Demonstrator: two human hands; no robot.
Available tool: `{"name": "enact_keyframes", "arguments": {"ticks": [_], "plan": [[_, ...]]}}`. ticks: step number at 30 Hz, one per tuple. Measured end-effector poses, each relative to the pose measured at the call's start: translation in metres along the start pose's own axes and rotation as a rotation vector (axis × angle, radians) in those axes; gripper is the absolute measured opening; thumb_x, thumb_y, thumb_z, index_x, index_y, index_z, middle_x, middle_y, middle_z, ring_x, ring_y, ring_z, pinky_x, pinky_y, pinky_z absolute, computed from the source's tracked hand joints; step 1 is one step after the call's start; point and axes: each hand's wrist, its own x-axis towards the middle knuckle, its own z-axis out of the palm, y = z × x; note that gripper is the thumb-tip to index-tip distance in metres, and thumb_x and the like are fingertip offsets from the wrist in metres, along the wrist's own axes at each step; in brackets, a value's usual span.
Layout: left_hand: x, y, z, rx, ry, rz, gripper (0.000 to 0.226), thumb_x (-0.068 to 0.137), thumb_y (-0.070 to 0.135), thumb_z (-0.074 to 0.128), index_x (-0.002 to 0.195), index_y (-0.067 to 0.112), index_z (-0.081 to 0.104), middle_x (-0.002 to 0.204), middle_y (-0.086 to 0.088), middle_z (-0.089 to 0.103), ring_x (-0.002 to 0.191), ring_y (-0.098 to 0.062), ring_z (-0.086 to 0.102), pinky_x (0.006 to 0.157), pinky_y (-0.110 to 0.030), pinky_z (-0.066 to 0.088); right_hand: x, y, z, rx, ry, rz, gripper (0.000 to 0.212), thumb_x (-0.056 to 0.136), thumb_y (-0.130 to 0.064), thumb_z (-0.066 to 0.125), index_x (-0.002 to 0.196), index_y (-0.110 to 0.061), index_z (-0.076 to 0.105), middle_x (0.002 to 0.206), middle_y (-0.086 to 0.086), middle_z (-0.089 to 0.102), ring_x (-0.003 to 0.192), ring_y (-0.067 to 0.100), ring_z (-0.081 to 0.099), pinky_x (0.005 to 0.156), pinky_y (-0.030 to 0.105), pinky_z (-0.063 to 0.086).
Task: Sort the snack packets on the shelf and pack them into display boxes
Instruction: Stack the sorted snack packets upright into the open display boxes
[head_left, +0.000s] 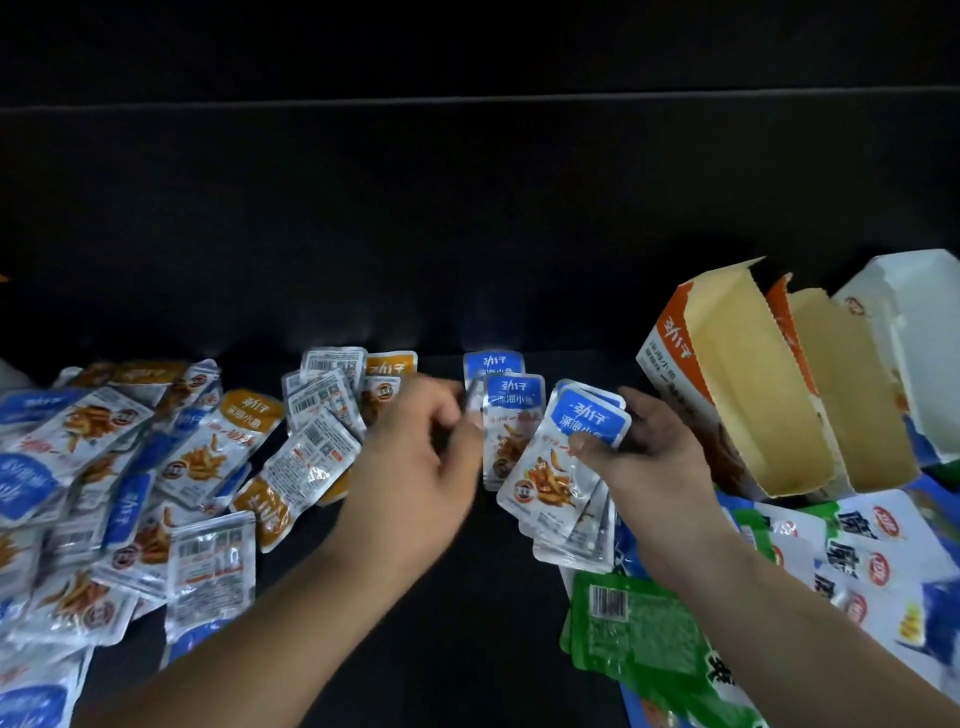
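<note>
Now — right hand grips blue 劲仔 深海小鱼 packets | left hand curled, blurred — hold unclear | box reads 劲仔

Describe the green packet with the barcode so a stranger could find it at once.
Find the open orange display box at the far right. Come toward the camera, past the right hand holding blue-topped packets, to the green packet beside that forearm. Unlike its white-and-blue neighbours, it shows a solid green back with a white barcode patch.
</note>
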Motion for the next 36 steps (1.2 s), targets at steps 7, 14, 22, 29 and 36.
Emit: {"name": "enact_keyframes", "arguments": {"ticks": [7,14,22,29,36], "plan": [[-0.037,-0.009,0.035,0.081,-0.351,0.241,0.022,0.097,0.033,0.066,0.09,0.023,0.048,0.154,0.004,0.047,0.15,-0.004,0.033,0.108,-0.032,0.047,-0.002,-0.005,0.013,0.072,-0.062,0.005,0.027,0.095,0.0,0.066,0.112,-0.019,0.074,0.098,0.001,0.08,0.092,0.02,0.077,0.075,0.035,0.059],[-0.039,0.001,0.04,0.004,-0.355,0.33,0.015,0.1,0.031,0.065,0.101,0.016,0.069,0.16,0.004,0.045,0.153,-0.01,0.033,0.116,-0.034,0.041,-0.01,-0.008,0.014,0.203,-0.164,0.099,0.014,0.103,-0.019,0.063,0.115,-0.014,0.069,0.103,0.009,0.079,0.093,0.028,0.078,0.075,0.047,0.064],[-0.021,-0.002,0.029,-0.288,-0.174,-0.271,0.024,0.105,0.018,0.058,0.124,0.03,0.065,0.118,0.01,0.072,0.108,-0.004,0.069,0.088,-0.029,0.06,-0.007,-0.006,0.007,0.181,-0.161,0.108,0.019,0.099,-0.008,0.066,0.116,-0.017,0.068,0.102,0.009,0.079,0.089,0.029,0.078,0.074,0.047,0.064],[-0.012,0.009,0.029,-0.564,-0.313,-0.595,0.025,0.108,0.016,0.054,0.108,0.026,0.077,0.103,0.008,0.08,0.098,-0.01,0.076,0.088,-0.032,0.062,-0.012,-0.003,0.003,0.108,-0.312,0.079,0.017,0.103,-0.017,0.061,0.12,-0.02,0.065,0.106,0.008,0.078,0.095,0.029,0.077,0.08,0.051,0.063],[-0.008,-0.002,0.028,-0.588,-0.184,-0.656,0.024,0.108,0.015,0.054,0.107,0.027,0.075,0.105,0.005,0.08,0.101,-0.017,0.076,0.096,-0.051,0.059,-0.012,0.0,0.002,0.125,-0.189,0.113,0.016,0.103,-0.022,0.062,0.117,-0.016,0.066,0.101,0.007,0.079,0.087,0.027,0.079,0.067,0.041,0.063]]}}
